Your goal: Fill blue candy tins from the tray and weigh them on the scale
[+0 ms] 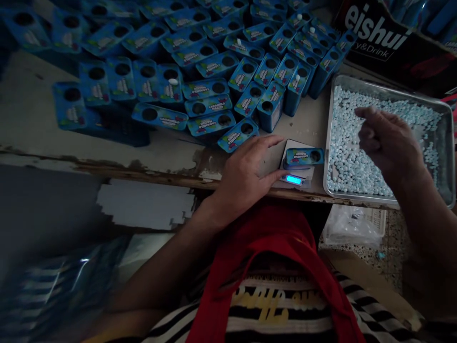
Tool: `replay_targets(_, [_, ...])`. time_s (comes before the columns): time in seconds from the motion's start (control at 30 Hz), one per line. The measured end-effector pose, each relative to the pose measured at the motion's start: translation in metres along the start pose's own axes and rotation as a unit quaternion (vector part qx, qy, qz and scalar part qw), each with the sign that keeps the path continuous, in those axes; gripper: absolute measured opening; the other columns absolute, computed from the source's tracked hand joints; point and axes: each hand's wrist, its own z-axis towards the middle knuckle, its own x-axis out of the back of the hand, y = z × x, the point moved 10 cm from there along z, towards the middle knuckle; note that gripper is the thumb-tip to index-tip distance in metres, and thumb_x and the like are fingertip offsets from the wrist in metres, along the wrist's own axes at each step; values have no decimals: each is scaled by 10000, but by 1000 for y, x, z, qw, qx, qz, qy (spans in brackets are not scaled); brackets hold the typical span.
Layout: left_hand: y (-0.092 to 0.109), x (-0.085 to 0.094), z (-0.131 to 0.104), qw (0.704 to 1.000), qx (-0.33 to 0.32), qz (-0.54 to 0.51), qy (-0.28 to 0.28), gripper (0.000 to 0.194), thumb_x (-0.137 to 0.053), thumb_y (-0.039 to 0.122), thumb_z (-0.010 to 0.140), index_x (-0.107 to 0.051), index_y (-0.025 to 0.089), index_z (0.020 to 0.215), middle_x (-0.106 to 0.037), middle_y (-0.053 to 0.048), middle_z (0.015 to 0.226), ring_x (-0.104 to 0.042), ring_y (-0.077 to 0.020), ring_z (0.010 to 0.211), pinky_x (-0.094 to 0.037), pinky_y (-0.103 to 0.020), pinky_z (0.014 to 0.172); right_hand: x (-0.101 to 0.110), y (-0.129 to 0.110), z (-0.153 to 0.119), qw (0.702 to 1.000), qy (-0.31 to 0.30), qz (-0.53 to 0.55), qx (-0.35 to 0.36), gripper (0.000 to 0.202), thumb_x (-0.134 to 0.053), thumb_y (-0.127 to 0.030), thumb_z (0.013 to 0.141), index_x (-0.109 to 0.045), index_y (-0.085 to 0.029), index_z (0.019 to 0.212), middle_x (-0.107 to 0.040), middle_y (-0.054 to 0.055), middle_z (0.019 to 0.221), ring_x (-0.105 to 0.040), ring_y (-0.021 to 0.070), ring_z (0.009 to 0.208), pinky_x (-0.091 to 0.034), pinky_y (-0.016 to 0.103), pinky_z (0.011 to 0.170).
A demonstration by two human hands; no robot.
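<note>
My left hand (249, 167) rests at the table's front edge, thumb and index finger spread around the left side of a small digital scale (310, 175). Its thumb reaches the scale's lit blue display (293, 179); nothing is gripped. On the scale's plate stands a blue box (303, 156) printed "Caramelo", with a round dark hole in its top. Over the metal tray (389, 196) hovers my right hand (387, 140), fingers curled and closed. Whether anything is held in them is hidden. Pale blue and white candies (357, 166) cover much of the tray's bottom.
Many similar blue boxes (210, 123) stand close together across the table's back and left; a few have a white candy (173, 81) on top. A black carton (400, 52) sits behind the tray. Below the table edge lies a clear plastic bag (352, 228).
</note>
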Motion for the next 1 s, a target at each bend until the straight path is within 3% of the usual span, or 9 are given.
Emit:
replay_targets(0.1, [7, -1, 5, 1000, -11, 19, -17, 649, -955, 272, 914, -650, 271, 1487, -750, -97, 1456, -729, -314, 1356, -601, -465, 1217, 47, 35, 10, 995, 55, 49, -65, 254, -936, -418, 938, -789, -228, 854, -653, 12, 775, -500, 104, 604, -371, 218, 452])
replay_targets(0.2, [18, -6, 15, 998, -37, 32, -35, 715, -972, 240, 888, -637, 244, 1519, -736, -115, 1475, -704, -333, 1394, -572, -482, 1243, 60, 65, 7, 984, 52, 98, -142, 246, -900, -332, 977, -750, -192, 840, -631, -1, 768, -478, 63, 572, -372, 170, 449])
replay_targets(0.27, [26, -12, 22, 996, -58, 41, -48, 757, -980, 212, 868, -630, 222, 1540, -720, -130, 1498, -685, -347, 1416, -550, -499, 1264, 52, 69, 2, 980, 26, 103, -165, 193, -851, -310, 1016, -752, -200, 893, -590, -19, 723, -439, 64, 533, -343, 164, 422])
replay_targets(0.4, [36, -33, 35, 990, -78, 77, -91, 795, -986, 189, 841, -628, 182, 1551, -700, -158, 1526, -656, -375, 1446, -518, -541, 1287, 28, 54, -4, 981, -11, 114, -157, 37, -809, -227, 1006, -780, -212, 1024, -557, -38, 668, -421, 77, 517, -328, 145, 415])
replay_targets(0.57, [40, -54, 41, 980, -85, 126, -132, 785, -973, 194, 853, -621, 125, 1551, -695, -207, 1504, -655, -400, 1419, -524, -579, 1262, 1, 28, 7, 987, -44, 118, -96, 183, -891, -222, 900, -787, -195, 1048, -626, -29, 718, -453, 58, 524, -314, 142, 434])
replay_targets(0.73, [27, -58, 43, 985, -66, 105, -121, 801, -1011, 242, 817, -638, 140, 1519, -706, -196, 1491, -667, -408, 1423, -555, -601, 1240, -30, 13, 16, 992, -78, 82, -50, 297, -996, -340, 813, -762, -204, 936, -656, -2, 761, -484, 86, 564, -346, 196, 461])
replay_targets(0.87, [34, -68, 43, 985, -70, 75, -135, 492, -909, 212, 917, -722, 173, 1370, -783, -155, 1341, -765, -365, 1279, -653, -535, 1138, -61, -1, 26, 991, -134, 17, 19, 377, -975, -490, 779, -771, -193, 889, -526, -39, 639, -398, 103, 532, -261, 245, 480])
replay_targets(0.93, [48, -70, 40, 983, -92, 73, -139, 333, -846, 198, 961, -754, 206, 1280, -811, -128, 1251, -798, -349, 1197, -698, -505, 1062, -70, -15, 39, 989, -111, -47, 88, 344, -857, -526, 866, -789, -192, 913, -476, -51, 606, -370, 123, 537, -257, 266, 514])
replay_targets(1.0, [61, -59, 34, 983, -113, 68, -126, 329, -805, 128, 952, -758, 236, 1259, -817, -107, 1240, -803, -344, 1195, -714, -488, 1051, -79, -33, 52, 970, -69, -152, 177, 291, -750, -473, 941, -820, -194, 983, -559, -23, 644, -454, 159, 595, -329, 288, 580])
